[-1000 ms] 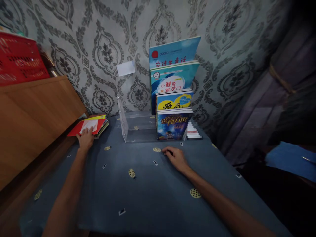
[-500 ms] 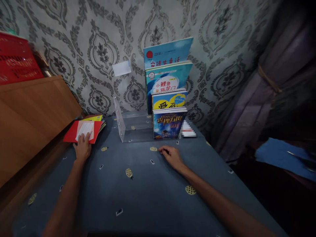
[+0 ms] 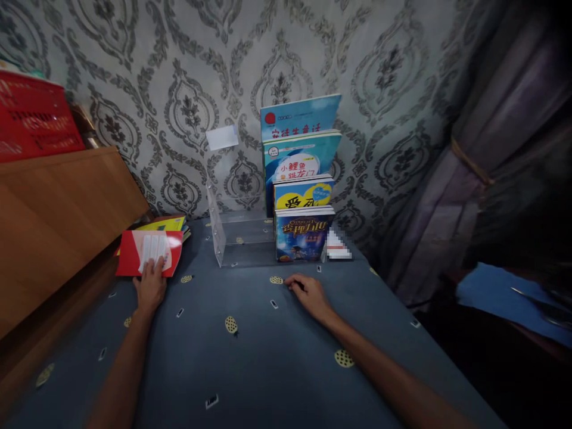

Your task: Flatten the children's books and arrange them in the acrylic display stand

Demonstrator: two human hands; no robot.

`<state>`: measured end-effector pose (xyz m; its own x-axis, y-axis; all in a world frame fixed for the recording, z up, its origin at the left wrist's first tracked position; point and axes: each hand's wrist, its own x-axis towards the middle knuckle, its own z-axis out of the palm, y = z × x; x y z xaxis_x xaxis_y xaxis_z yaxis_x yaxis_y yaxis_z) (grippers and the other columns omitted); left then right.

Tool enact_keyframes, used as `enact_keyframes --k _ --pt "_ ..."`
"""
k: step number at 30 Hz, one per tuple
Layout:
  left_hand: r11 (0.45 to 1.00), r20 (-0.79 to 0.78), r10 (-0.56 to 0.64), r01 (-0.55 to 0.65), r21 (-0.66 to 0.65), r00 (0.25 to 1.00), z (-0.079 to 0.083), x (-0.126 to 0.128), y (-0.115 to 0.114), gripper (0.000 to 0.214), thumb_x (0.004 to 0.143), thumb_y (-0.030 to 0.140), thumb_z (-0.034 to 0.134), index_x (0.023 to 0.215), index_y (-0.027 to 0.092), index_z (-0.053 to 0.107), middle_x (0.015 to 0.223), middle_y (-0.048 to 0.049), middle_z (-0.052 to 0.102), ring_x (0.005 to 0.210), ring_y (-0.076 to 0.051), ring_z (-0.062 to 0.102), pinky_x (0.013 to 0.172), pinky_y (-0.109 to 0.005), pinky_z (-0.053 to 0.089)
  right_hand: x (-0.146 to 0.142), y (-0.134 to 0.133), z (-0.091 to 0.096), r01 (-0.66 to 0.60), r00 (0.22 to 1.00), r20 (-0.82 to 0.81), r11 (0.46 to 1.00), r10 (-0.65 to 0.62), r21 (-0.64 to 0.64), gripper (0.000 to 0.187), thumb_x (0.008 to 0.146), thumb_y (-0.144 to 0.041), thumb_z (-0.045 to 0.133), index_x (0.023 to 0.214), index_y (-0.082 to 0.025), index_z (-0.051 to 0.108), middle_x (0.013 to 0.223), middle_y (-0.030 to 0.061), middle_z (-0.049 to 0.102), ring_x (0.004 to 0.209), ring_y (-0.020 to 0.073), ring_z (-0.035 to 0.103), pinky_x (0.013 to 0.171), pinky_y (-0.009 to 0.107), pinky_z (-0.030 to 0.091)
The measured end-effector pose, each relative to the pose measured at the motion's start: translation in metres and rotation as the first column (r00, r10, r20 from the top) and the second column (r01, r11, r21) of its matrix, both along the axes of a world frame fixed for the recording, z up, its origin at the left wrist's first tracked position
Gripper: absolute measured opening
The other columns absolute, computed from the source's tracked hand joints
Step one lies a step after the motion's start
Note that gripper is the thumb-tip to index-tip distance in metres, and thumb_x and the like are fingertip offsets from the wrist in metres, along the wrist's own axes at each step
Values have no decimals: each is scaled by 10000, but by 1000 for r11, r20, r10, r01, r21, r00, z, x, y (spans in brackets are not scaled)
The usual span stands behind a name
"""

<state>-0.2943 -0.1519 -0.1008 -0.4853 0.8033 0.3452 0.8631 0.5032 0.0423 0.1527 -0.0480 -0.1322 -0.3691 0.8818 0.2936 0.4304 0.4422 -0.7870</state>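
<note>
My left hand [image 3: 151, 286] grips the near edge of a red book [image 3: 130, 253] with white strips on its cover, fingers on top and the thumb mostly hidden. The red book lies tilted over a pile with a yellow book [image 3: 167, 224] showing behind it. On the tablecloth, my right hand [image 3: 309, 293] rests with its fingers curled in and nothing visible in them. Just beyond it, a clear stepped book rack [image 3: 248, 255] holds several upright books on its right side, a dark blue book [image 3: 301, 236] in front and a tall light blue book [image 3: 300, 113] at the back.
A wooden cabinet [image 3: 67, 202] with a red box [image 3: 36, 116] on top stands at the left. White paper [image 3: 222, 137] is at the rack's upper left. A blurred white item [image 3: 338, 245] lies right of the rack. Blue cloth [image 3: 500, 301] and a curtain [image 3: 465, 208] are further right.
The red book's cover has tipped up toward me under my left hand, and more of the yellow book shows. My right hand stays in place. The view has shifted slightly upward.
</note>
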Motion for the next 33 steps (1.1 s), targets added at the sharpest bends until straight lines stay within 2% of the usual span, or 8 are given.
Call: enact_keyframes --k 4,10,15,20,23,27,30,33 --pt "1000 10 1 -1 -26 1000 -5 1 -3 565 1012 255 288 1559 151 387 1594 -238 400 1466 -368 398 1120 -709 325 0 -1 0 -5 1000 -4 1000 5 9 293 814 -237 473 848 -214 763 806 61 770 774 237 715 727 342 534" --pt "998 10 17 -17 -56 1000 -6 3 -10 567 998 237 305 1552 164 404 1596 -230 399 1460 -357 412 1119 -684 343 0 1 -2 -8 1000 -20 1000 8 23 284 808 -225 483 840 -228 766 804 52 773 786 237 717 738 341 538" --pt "995 26 25 -22 -96 999 -7 6 -17 549 1006 256 313 1534 176 438 1594 -224 407 1452 -369 416 1099 -709 349 -1 1 -2 -9 1000 -18 1000 9 16 285 794 -220 483 831 -216 766 805 59 772 767 237 709 756 350 539" --pt "991 -19 2 -5 -135 1000 -9 10 -29 526 1008 278 336 1514 240 475 1548 -202 478 1402 -361 471 1084 -722 339 -1 0 0 -13 1000 -16 1000 13 12 302 805 -246 478 855 -216 775 813 58 772 765 239 703 762 357 541" --pt "982 -86 -63 47 -182 994 -3 12 -35 490 997 330 400 1459 265 548 1439 -178 586 1302 -354 553 1087 -677 347 0 0 0 -12 1000 -14 1000 12 3 309 799 -245 476 853 -222 779 814 52 772 767 239 704 764 358 544" --pt "954 -121 -240 211 -215 963 5 15 -37 425 957 466 523 1287 257 693 1201 -136 696 1171 -330 618 1092 -556 380 0 0 -1 -16 1000 -9 1000 16 8 293 806 -250 489 855 -225 777 812 53 774 769 240 705 771 357 545" --pt "926 -50 -346 333 -177 937 3 14 -35 477 917 578 568 1217 244 729 1142 -118 692 1150 -305 620 1056 -443 441 0 0 -1 -14 1000 -6 1000 14 17 295 808 -241 486 860 -222 776 815 56 774 770 240 707 771 356 545" --pt "921 102 -374 382 -81 922 -2 9 -34 552 878 639 579 1248 250 709 1189 -89 664 1152 -274 617 1017 -376 484 -1 0 0 -14 1000 7 1000 14 20 302 817 -229 478 869 -210 775 814 61 771 774 239 709 777 357 542"
